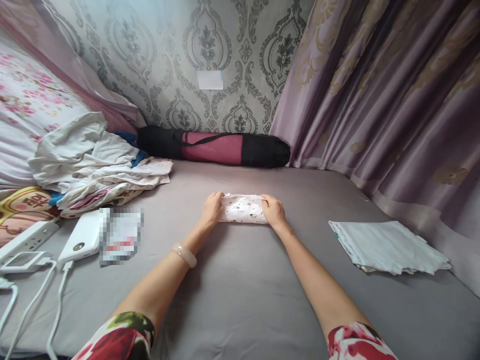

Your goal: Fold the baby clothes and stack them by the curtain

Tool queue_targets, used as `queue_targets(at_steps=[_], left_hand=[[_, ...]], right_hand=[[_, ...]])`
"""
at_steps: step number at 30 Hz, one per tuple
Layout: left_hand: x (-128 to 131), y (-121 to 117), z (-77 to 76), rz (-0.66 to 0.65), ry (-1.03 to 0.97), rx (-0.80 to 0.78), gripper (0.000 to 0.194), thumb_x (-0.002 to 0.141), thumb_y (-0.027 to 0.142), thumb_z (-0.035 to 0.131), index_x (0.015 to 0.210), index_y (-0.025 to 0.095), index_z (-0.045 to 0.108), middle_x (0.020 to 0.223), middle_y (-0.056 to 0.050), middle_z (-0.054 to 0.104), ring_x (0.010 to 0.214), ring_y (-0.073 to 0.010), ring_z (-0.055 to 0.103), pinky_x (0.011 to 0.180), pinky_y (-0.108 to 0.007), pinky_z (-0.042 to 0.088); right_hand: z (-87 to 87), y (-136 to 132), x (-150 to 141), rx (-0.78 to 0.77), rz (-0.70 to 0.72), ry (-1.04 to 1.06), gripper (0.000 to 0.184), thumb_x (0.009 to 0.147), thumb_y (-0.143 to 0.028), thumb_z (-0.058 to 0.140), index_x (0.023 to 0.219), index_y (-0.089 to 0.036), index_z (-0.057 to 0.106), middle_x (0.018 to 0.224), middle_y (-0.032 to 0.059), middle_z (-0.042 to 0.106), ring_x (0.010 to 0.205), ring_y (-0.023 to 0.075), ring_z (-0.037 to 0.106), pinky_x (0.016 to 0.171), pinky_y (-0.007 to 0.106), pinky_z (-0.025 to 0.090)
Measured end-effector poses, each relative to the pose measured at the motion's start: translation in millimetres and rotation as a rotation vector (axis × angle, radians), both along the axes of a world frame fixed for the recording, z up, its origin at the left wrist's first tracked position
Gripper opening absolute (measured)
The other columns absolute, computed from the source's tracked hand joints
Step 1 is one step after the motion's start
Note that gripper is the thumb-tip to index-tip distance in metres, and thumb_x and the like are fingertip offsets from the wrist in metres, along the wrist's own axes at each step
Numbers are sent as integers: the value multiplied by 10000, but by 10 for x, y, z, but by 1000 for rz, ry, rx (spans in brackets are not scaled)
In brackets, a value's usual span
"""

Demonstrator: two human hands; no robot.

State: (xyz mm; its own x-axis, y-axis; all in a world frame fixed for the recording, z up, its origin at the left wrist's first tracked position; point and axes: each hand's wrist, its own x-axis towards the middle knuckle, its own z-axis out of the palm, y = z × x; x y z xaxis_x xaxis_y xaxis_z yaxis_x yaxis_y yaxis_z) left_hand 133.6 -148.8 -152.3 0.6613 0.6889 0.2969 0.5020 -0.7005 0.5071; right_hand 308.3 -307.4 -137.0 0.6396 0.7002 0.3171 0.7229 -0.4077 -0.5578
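Note:
A small white cloth with tiny prints (243,208), folded into a narrow bundle, lies on the grey bed sheet (240,290) ahead of me. My left hand (212,208) grips its left end with fingers curled over the edge. My right hand (273,210) grips its right end the same way. A pale bangle (183,254) sits on my left wrist. Both arms reach straight forward.
A folded pale cloth stack (386,246) lies to the right. A heap of unfolded clothes (97,167) sits at the left, by a floral pillow. A white power bank (80,242), a power strip (28,239) and cables lie front left. A rolled black-and-pink bag (213,146) rests against the wall; curtains hang right.

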Motion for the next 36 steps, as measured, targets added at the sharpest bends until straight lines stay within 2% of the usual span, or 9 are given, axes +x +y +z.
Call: queue_targets(at_steps=[7,12,16,19,25,28,32,36], left_hand=[[192,177,-159,52,-19,9,379,745,28,390,1030,196,576,1018,-82,640,986,-228,567,866,-345,459],[251,259,-294,120,-74,40,270,816,73,397,988,194,566,968,-107,643,946,-252,578,847,-375,457],[264,308,-334,155,-119,26,169,842,127,426,923,207,551,933,-104,625,956,-255,575,865,-393,460],[252,339,-334,196,-145,-17,148,842,160,455,957,205,536,960,-104,620,988,-254,578,892,-404,463],[191,370,-264,284,-98,-157,324,897,304,464,1179,146,484,987,-130,661,999,-278,617,874,-407,477],[179,366,-216,339,-53,-193,288,906,319,448,1136,163,525,968,-131,681,981,-282,633,833,-392,485],[167,376,-174,372,-19,-213,173,893,268,440,950,198,588,914,-120,694,944,-270,642,792,-367,483],[117,393,-125,430,-47,-237,196,878,244,455,1021,191,579,930,-119,687,942,-272,630,770,-369,481]], right_hand=[[38,118,111,-191,-132,81,320,912,-250,469,1149,-250,684,1137,53,707,1052,208,634,848,267,470],[-47,140,168,-211,-221,142,285,907,-318,513,1127,-244,678,1111,61,706,1021,212,636,816,273,467],[-130,150,253,-222,-233,108,278,916,-342,526,1130,-231,665,1137,76,685,1038,211,622,825,272,454],[-167,147,323,-223,-224,55,272,932,-351,522,1129,-222,659,1138,81,672,1033,208,614,833,268,442],[-181,91,405,-232,-252,-28,292,952,-364,501,1123,-193,664,1109,107,652,1000,219,613,820,281,435],[-196,67,432,-233,-278,-40,319,976,-352,438,1117,-185,670,1090,114,646,972,217,618,802,288,435],[-204,32,484,-261,-264,-20,342,988,-269,373,1108,-185,683,1091,121,649,972,215,620,816,289,429],[-137,-39,493,-262,-239,17,369,984,-225,345,1176,-179,657,1123,127,659,1026,223,610,849,290,431]])
